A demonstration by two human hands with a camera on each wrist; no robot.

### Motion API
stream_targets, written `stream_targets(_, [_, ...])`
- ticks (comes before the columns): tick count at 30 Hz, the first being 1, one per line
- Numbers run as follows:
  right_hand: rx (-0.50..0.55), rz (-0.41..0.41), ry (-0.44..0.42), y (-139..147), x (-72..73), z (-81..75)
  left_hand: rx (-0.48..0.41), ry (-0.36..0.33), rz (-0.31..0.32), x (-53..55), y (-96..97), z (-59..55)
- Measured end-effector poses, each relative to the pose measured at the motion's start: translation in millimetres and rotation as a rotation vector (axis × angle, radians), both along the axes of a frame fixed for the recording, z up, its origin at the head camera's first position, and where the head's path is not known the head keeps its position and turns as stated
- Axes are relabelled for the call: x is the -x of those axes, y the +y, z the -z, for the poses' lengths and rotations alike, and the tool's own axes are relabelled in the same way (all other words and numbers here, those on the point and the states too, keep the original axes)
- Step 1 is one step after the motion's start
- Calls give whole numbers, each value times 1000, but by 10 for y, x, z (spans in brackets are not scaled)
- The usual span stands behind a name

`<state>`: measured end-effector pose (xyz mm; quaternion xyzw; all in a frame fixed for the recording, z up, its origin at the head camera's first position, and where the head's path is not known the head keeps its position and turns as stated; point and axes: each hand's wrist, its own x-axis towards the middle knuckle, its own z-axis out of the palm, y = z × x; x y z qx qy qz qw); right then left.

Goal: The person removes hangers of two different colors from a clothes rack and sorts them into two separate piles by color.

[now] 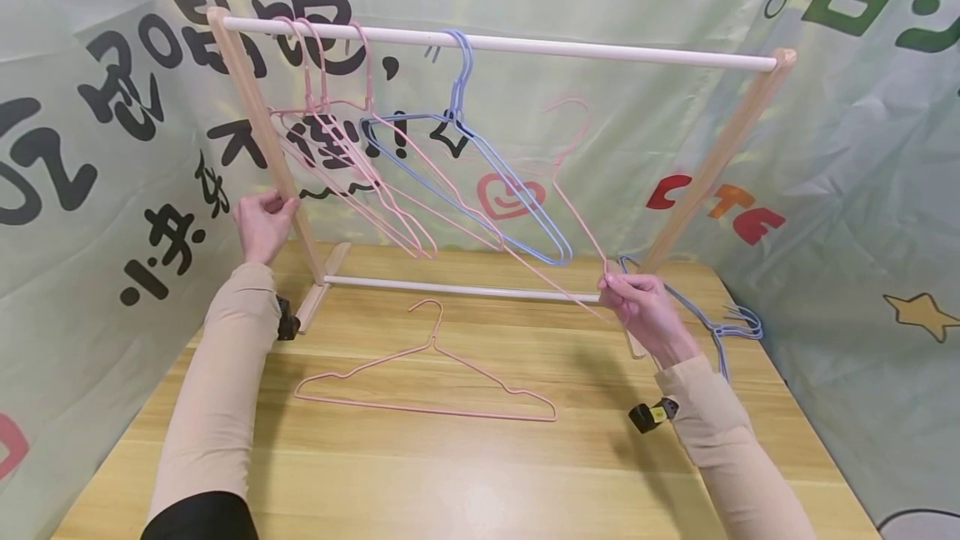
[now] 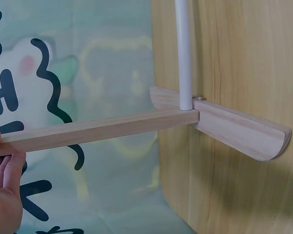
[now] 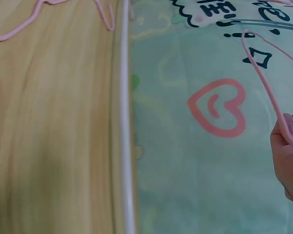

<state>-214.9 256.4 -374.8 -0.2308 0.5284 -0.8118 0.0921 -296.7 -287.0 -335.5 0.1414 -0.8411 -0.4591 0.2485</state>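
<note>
My left hand (image 1: pixel 264 227) grips the left wooden post (image 1: pixel 251 98) of a garment rack about midway up. Thumb and fingers sit on opposite sides of the post in the left wrist view. At the right, my right hand (image 1: pixel 643 311) pinches a pink clothes hanger (image 1: pixel 579 219) by one lower corner. This hanger's hook is up near the white rail (image 1: pixel 600 50), apart from it. On the rail's left part hang several pink hangers (image 1: pixel 368 73); two blue hangers (image 1: pixel 456 94) hang nearer the middle. Another pink hanger (image 1: pixel 427 412) lies flat on the table.
Behind my right hand, blue hangers (image 1: pixel 720 329) lie on the wooden table (image 1: pixel 450 482) near its right edge. A white lower bar (image 1: pixel 450 287) joins the rack's feet. Printed cloth (image 1: pixel 97 15) surrounds the table at the back and sides.
</note>
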Motion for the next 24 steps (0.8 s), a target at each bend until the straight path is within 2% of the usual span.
stream_targets(5, [-42, -39, -17, 69, -35, 136, -3, 4, -6, -3, 9, 3])
stream_targets(13, [-210, -55, 0, 163, -96, 348, -12, 8, 0, 6, 4, 9])
stream_targets(16, [-241, -107, -2, 180, -115, 421, -10, 8, -2, 9, 1, 10])
stream_targets(22, [-255, -284, 14, 148, -129, 557, -20, 11, 3, 7, -7, 14])
stream_targets(24, [-269, -318, 12, 123, -138, 598, -21, 7, 6, 7, -6, 14])
